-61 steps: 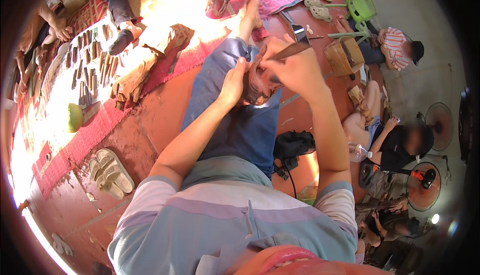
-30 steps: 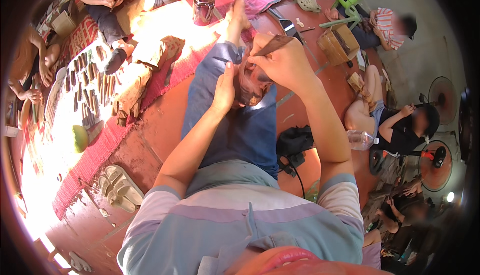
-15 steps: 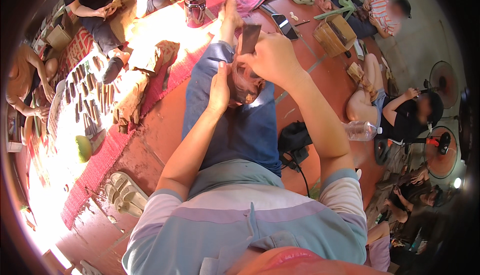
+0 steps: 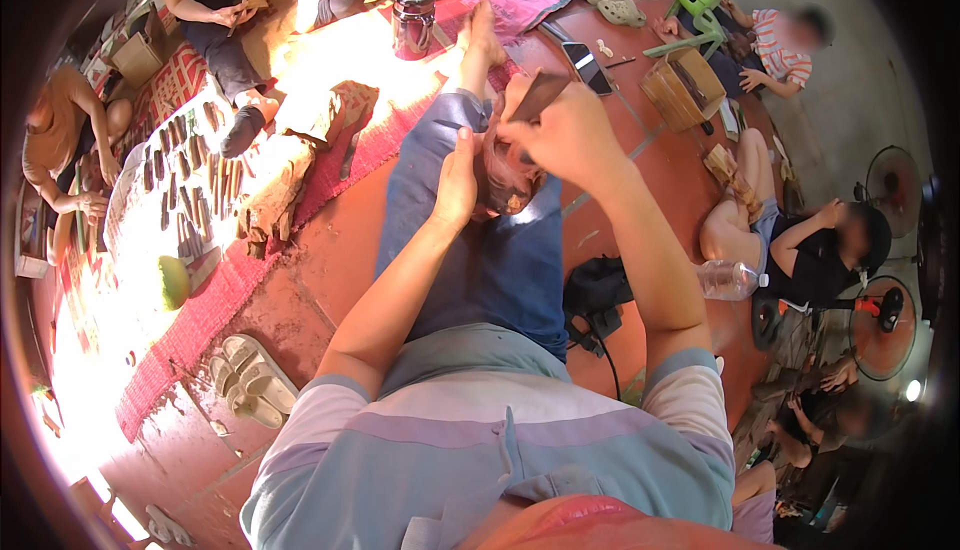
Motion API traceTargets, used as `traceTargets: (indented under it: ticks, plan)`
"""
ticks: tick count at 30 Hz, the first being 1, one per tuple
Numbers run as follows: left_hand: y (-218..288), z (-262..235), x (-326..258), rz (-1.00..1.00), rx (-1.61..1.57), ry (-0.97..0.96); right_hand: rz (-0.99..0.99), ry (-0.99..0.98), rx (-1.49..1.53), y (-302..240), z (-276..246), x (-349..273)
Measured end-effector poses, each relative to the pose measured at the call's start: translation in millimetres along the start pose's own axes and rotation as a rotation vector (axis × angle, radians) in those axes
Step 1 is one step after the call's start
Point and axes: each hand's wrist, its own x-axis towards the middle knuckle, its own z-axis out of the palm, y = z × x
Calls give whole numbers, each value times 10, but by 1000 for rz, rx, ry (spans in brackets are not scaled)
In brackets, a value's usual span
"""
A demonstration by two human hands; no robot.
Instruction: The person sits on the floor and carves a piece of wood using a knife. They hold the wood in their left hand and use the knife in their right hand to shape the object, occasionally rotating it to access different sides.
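Observation:
I sit on the floor with my legs in blue trousers [image 4: 480, 250] stretched out. My left hand [image 4: 458, 182] presses a small brown wooden piece [image 4: 505, 185] against my knee and holds it steady. My right hand [image 4: 565, 135] grips a flat dark tool [image 4: 538, 95], its end set against the top of the wooden piece. Both hands sit close together over the knee, and much of the piece is hidden behind my fingers.
A red woven mat [image 4: 215, 285] lies to my left with rows of dark carved pieces [image 4: 185, 195] and a wood block [image 4: 275, 195]. A metal canister [image 4: 413, 18], a phone [image 4: 585, 65] and a wooden box [image 4: 685, 90] stand ahead. Several people sit around. Sandals [image 4: 250, 380] and a black bag [image 4: 597, 290] lie nearby.
My head has tilted, shifting the scene. My right hand has moved the tool in short strokes over the wooden piece, while my left hand stays on the piece.

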Motion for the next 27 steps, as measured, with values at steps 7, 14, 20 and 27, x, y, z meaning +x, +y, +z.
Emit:
traceTargets:
  ticks: [7,14,20,27]
  plan:
    - [32,20,-16,-15,18,18,135,-17,-43,19,21,33]
    - [30,69,-18,32,10,84,149,-15,-1,-114,-45,75]
    - [-55,29,18,27,11,70,-98,138,-105,-8,89,-41]
    - [-22,43,-4,58,23,69,61,-26,-40,-36,-13,-25]
